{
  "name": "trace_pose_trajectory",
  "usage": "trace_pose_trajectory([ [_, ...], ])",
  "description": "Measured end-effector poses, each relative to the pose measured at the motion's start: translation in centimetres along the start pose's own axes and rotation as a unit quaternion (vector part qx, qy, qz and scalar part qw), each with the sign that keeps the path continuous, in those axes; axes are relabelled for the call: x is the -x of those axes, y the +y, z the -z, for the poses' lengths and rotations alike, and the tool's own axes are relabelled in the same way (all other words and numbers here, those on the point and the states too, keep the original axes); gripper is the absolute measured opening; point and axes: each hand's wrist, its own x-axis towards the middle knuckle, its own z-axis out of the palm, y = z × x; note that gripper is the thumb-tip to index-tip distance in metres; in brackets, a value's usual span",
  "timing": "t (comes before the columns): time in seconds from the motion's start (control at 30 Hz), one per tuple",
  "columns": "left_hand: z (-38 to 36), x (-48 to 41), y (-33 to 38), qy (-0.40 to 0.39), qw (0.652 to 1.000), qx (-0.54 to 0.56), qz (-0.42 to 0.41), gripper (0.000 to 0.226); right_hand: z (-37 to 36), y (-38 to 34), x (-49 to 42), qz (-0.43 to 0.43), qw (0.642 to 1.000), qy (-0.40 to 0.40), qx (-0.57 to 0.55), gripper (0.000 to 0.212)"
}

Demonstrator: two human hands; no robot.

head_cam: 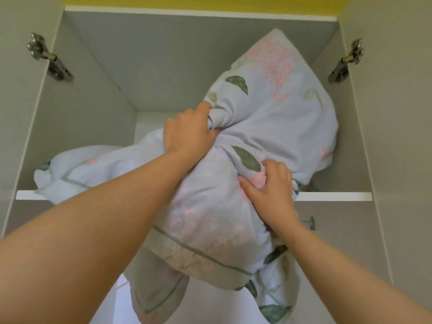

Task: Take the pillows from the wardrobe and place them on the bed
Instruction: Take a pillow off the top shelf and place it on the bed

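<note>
Pale blue pillows with pink flowers and green leaves fill the upper wardrobe compartment. One pillow (275, 90) stands tilted at the back right. Another pillow (205, 230) hangs over the front of the shelf (334, 196) towards me. My left hand (189, 134) is clenched on a bunch of fabric of the upright pillow. My right hand (271, 185) presses and grips the cloth of the hanging pillow, lower and to the right. How many pillows there are I cannot tell; the fabric overlaps.
The grey wardrobe compartment is open, with both doors swung wide. Metal hinges sit at the left (49, 58) and the right (346, 61). A yellow strip (198, 3) runs above the top panel. A small metal fitting (308, 222) shows below the shelf.
</note>
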Motion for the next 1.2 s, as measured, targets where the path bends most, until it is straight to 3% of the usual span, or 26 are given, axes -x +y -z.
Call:
trace_pose_trajectory([
  [0.1,0.8,1.9,-0.7,0.072,0.995,0.072,0.000,0.027,1.0,-0.6,-0.9,-0.128,0.988,0.043,-0.078,0.068],
  [0.2,1.9,3.4,-1.3,0.086,0.987,0.130,0.046,0.023,2.6,-0.7,-3.3,-0.268,0.946,0.129,-0.128,0.082],
  [0.3,3.4,3.8,-1.3,0.078,0.976,0.187,0.073,0.027,4.2,0.0,-5.2,-0.316,0.910,0.123,-0.238,0.091],
  [0.43,5.7,3.1,-0.7,0.050,0.979,0.190,0.061,0.051,4.8,0.2,-5.7,-0.280,0.877,0.130,-0.370,0.094],
  [0.67,10.3,-0.8,1.8,-0.037,0.970,0.238,0.019,0.099,6.0,-1.1,-6.2,-0.194,0.875,0.198,-0.398,0.085],
  [0.8,11.5,-1.4,1.7,0.011,0.979,0.200,0.033,0.087,7.6,-2.8,-7.0,-0.157,0.892,0.218,-0.363,0.088],
  [0.9,11.8,-0.8,1.2,-0.024,0.970,0.233,0.061,0.077,8.9,-4.2,-7.4,-0.095,0.914,0.263,-0.294,0.083],
  [1.0,12.2,0.0,0.8,-0.068,0.922,0.374,0.075,0.091,10.1,-5.7,-8.2,-0.041,0.920,0.300,-0.250,0.078],
  [1.07,12.3,0.6,0.7,-0.056,0.893,0.438,0.088,0.103,10.6,-6.6,-8.4,-0.021,0.927,0.292,-0.233,0.073],
  [1.2,12.5,1.7,0.4,-0.024,0.896,0.428,0.117,0.111,10.7,-8.0,-7.8,-0.023,0.951,0.236,-0.200,0.065],
])
